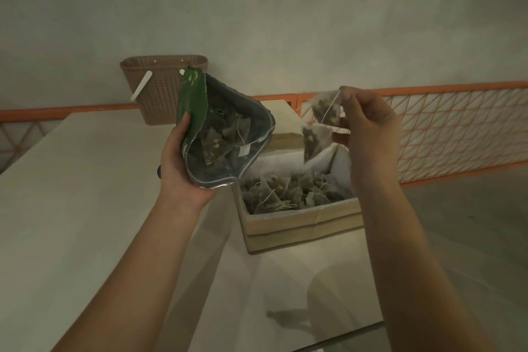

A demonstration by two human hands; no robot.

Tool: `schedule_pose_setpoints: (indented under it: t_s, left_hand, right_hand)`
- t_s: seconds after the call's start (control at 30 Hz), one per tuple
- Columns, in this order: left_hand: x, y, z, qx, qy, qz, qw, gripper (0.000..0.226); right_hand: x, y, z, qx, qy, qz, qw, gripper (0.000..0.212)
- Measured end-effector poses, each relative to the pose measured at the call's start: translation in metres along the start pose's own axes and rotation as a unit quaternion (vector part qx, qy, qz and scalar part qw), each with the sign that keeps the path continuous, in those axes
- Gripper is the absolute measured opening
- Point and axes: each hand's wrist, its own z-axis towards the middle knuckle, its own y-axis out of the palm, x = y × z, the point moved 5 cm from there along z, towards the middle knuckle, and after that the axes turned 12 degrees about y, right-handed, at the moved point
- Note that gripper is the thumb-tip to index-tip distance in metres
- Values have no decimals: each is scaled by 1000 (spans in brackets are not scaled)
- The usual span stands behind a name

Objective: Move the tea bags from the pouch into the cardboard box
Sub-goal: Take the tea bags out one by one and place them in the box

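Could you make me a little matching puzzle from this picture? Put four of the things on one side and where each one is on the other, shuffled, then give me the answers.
Things:
1. pouch
2. cardboard box
3. two tea bags
4. basket

Places:
A. pinched in the right hand, above the box
B. at the back, against the wall
C. held open in the left hand
D. on the table, with many tea bags inside

Pairs: 1-C, 2-D, 3-A, 4-B
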Motion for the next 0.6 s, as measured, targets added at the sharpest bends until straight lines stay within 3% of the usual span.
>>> schedule_pose_setpoints:
  t_s: [0.1,0.23,0.33,0.4,0.5,0.6]
  left_hand:
    - [-1,0,0,-1,0,-3,1000,56]
    - [0,0,1,3,3,3,1000,58]
    - [0,1,1,6,5,1,1000,58]
    - [1,3,0,4,7,-1,1000,58]
    - [1,7,-1,5,5,-8,1000,58]
    - [0,5,-2,13,7,-5,1000,57]
  right_hand:
    - [21,-4,13,1,6,-131,991,14]
    - [49,-3,14,-23,38,-308,950,10]
    - [63,-2,13,-36,32,-491,870,16]
    - [69,0,11,-60,44,-548,833,18]
    - [66,11,3,-104,33,-521,847,21]
    - [46,24,-12,-109,-12,-365,924,28]
